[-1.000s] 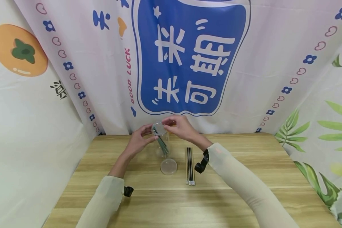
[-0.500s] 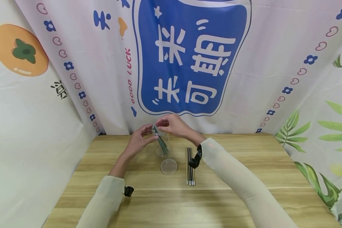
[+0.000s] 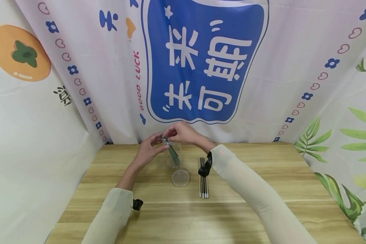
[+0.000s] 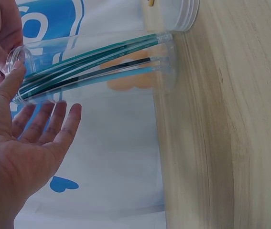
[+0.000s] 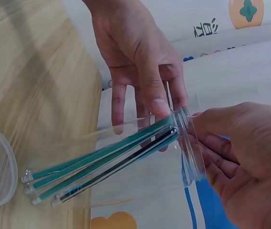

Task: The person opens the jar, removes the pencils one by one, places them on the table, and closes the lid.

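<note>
My left hand grips a clear plastic jar by its neck, thumb on one side and fingers on the other. Inside the jar, several green, black and blue pencils lean together, their metal ends at the jar's bottom. At the mouth is my right hand, its fingers bent by the rim, close to the pencils' upper ends. In the right wrist view its fingertips are partly hidden behind the rim, so whether they pinch a pencil cannot be told. A round clear lid lies on the table in front of the jar.
Several black and gold-coloured pencils lie side by side on the wooden table, right of the lid and below my right wrist. A printed cloth hangs right behind the table's far edge.
My right hand has moved left across the jar's mouth, closer to the upper ends of the pencils in it. The left hand, jar and lid stay in place.
</note>
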`<action>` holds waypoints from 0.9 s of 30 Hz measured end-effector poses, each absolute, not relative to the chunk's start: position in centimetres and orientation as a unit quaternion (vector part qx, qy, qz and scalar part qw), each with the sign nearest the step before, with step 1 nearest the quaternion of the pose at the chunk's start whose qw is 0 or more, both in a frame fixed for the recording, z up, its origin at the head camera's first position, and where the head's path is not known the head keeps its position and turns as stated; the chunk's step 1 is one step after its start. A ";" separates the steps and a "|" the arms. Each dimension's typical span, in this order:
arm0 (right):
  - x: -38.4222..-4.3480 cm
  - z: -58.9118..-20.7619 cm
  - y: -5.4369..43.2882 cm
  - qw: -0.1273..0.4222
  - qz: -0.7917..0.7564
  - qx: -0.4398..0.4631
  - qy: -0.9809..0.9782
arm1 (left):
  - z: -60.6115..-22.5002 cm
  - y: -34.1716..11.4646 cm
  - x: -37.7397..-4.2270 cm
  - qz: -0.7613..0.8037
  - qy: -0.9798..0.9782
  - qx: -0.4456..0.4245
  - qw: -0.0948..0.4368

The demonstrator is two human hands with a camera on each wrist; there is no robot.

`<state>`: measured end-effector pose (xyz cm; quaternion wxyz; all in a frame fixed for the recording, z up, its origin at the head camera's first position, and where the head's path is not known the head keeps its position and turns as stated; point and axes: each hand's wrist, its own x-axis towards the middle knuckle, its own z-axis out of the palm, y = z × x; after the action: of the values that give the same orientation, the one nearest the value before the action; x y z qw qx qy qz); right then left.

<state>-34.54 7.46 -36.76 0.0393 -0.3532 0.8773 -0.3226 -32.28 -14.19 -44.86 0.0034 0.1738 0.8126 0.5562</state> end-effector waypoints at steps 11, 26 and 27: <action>-34.9 -36.0 6.8 0.069 -0.304 -0.352 0.883 | -44.7 -14.3 -32.4 0.552 0.814 0.179 0.004; -35.1 -36.2 6.9 0.081 -0.317 -0.350 0.878 | -44.9 -14.3 -32.6 0.559 0.809 0.183 0.008; -35.2 -36.1 6.8 0.085 -0.318 -0.348 0.878 | -45.0 -14.3 -32.6 0.560 0.809 0.182 0.008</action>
<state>-35.16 6.83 -36.15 0.0853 -0.3482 0.8778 -0.3178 -32.65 -14.26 -44.96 0.0078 0.1821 0.8085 0.5595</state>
